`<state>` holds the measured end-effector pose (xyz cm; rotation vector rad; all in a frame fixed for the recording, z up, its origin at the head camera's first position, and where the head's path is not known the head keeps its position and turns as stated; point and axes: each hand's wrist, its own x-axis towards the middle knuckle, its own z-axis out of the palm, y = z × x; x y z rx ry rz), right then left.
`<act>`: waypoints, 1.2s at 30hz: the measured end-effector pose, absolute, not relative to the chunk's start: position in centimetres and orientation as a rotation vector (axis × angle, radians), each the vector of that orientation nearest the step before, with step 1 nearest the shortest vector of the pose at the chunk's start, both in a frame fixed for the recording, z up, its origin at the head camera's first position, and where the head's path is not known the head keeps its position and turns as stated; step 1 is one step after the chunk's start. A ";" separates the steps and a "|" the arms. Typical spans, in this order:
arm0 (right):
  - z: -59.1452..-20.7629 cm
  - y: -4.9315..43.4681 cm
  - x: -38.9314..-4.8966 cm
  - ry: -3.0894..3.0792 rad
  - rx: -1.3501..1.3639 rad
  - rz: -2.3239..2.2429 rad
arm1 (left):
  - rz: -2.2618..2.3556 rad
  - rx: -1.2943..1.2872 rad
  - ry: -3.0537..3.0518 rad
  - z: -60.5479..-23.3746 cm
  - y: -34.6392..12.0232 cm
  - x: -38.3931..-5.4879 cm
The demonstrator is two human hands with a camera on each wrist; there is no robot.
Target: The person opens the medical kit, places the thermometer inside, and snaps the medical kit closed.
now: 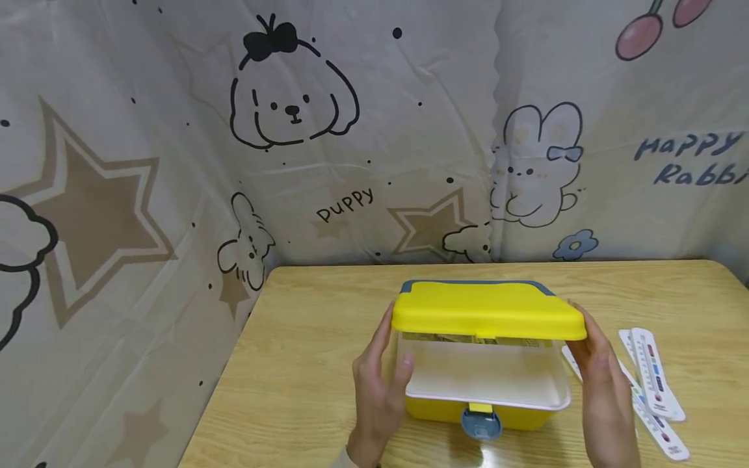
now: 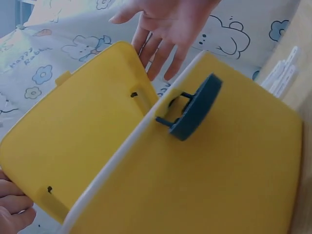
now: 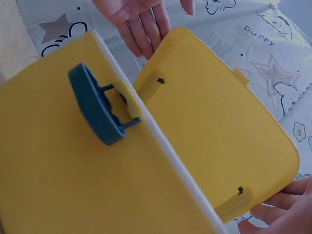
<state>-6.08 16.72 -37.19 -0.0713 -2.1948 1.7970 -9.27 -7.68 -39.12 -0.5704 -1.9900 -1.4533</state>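
A yellow storage box [image 1: 421, 407] with a white rim stands on the table, its yellow lid [image 1: 488, 309] raised at the front. The visible part of the inside is white; the lid hides the back. On the front hangs a blue-grey latch [image 1: 482, 424], seen as dark teal in the left wrist view [image 2: 197, 109]. My left hand [image 1: 377, 390] touches the lid's left end with straight fingers, thumb apart. At the right end, my right hand [image 1: 608, 396] touches the lid with its fingers extended. The lid's smooth underside [image 3: 214, 131] shows in the right wrist view.
Several white rulers [image 1: 654, 374] with coloured marks lie overlapping to the right of the box, partly behind my right hand. The wooden table [image 1: 304, 338] meets a cartoon-printed cloth [image 1: 363, 162] at the back and left.
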 end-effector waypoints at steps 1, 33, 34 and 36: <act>-37.2 16.8 -6.1 -2.179 -0.062 1.817 | -1.447 -0.569 -1.994 -39.0 -7.7 -9.4; -37.7 19.0 -12.2 -2.336 0.309 1.719 | -1.384 -0.685 -2.382 -35.2 -9.5 -16.3; -37.9 19.0 -12.3 -2.358 0.289 1.724 | -1.385 -0.697 -2.404 -35.2 -9.5 -16.5; -38.2 19.0 -12.5 -2.394 0.248 1.747 | -1.390 -0.708 -2.454 -35.4 -9.5 -16.9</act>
